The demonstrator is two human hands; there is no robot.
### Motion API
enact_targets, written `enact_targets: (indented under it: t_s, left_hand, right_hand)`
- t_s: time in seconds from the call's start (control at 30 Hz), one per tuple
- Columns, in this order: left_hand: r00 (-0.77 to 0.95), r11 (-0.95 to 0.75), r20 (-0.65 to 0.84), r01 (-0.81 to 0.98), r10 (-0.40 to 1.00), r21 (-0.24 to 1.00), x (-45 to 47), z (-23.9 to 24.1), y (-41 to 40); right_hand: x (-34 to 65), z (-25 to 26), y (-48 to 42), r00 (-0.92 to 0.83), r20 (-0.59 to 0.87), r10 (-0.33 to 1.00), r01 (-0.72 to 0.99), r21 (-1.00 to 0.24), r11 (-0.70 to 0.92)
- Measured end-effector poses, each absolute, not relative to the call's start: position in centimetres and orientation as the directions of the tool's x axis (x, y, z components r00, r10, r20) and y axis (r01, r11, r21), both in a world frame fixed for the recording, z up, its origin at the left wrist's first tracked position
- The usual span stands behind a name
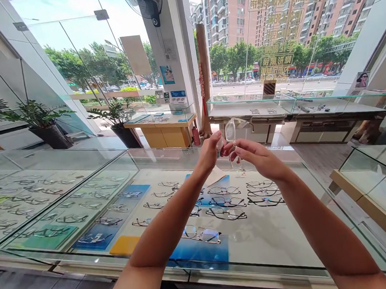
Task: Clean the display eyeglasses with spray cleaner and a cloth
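Above the glass counter, my right hand [258, 157] pinches a pair of clear-framed eyeglasses [231, 131] by its frame. The glasses are tilted on end, and the upper lens looks speckled. My left hand [209, 152] is closed, thumb up, around a small whitish bottle-like thing [220, 143] close beside the lens. Most of that thing is hidden by the fingers. Below the left hand lies a pale beige piece of cloth or paper [216, 176]. Rows of eyeglasses [226, 201] are laid out under the glass, partly hidden by my left forearm.
The glass display counter [286, 248] spans the front, with more eyeglasses at the left. Another glass case [381, 193] stands at the right. Across the aisle are further display cases [250, 109], a wooden post [204, 82], a red fire extinguisher [196, 136] and potted plants [51, 132].
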State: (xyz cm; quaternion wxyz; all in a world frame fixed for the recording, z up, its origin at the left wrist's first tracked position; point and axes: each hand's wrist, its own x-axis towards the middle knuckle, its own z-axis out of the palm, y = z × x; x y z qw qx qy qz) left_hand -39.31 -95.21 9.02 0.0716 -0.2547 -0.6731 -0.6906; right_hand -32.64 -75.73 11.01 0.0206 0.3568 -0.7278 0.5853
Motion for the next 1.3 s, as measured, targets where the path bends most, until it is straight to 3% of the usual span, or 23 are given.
enact_targets:
  t_s: [0.3, 0.5, 0.6, 0.7, 0.77, 0.87, 0.93, 1.3]
  left_hand:
    - [-0.831, 0.119, 0.407, 0.480, 0.378, 0.869, -38.1, 9.3, -94.9]
    - [-0.810, 0.119, 0.383, 0.477, 0.444, 0.871, -38.0, 9.5, -95.2]
    - [-0.847, 0.023, 0.401, 0.435, 0.350, 0.900, -39.0, 10.1, -96.4]
    - [-0.883, -0.080, 0.437, 0.430, 0.172, 0.899, -41.1, 10.9, -98.5]
    - [-0.906, -0.062, 0.421, 0.419, 0.033, 0.906, -43.0, 11.0, -100.5]
    - [-0.936, 0.102, 0.316, 0.303, -0.157, 0.947, -46.2, 10.3, -103.7]
    - [-0.949, 0.290, 0.231, 0.165, -0.212, 0.943, -47.9, 9.2, -105.8]
    - [-0.965, 0.699, 0.078, -0.123, -0.249, 0.705, -50.7, 3.6, -111.5]
  right_hand:
    - [-34.7, 10.0, -75.1, -0.835, 0.480, -0.268, -0.467, -0.877, -0.115]
    - [-34.8, 9.9, -75.3, -0.855, 0.450, -0.258, -0.425, -0.893, -0.149]
    - [-34.4, 10.2, -75.1, -0.857, 0.452, -0.249, -0.425, -0.892, -0.157]
    - [-34.1, 10.6, -74.7, -0.853, 0.463, -0.239, -0.427, -0.884, -0.189]
    - [-34.1, 10.8, -74.6, -0.852, 0.470, -0.232, -0.433, -0.880, -0.194]
    - [-34.1, 10.9, -74.5, -0.854, 0.473, -0.218, -0.445, -0.880, -0.166]
    - [-34.0, 10.9, -74.5, -0.853, 0.476, -0.213, -0.454, -0.879, -0.147]
    - [-33.6, 11.2, -74.3, -0.847, 0.487, -0.212, -0.475, -0.874, -0.106]
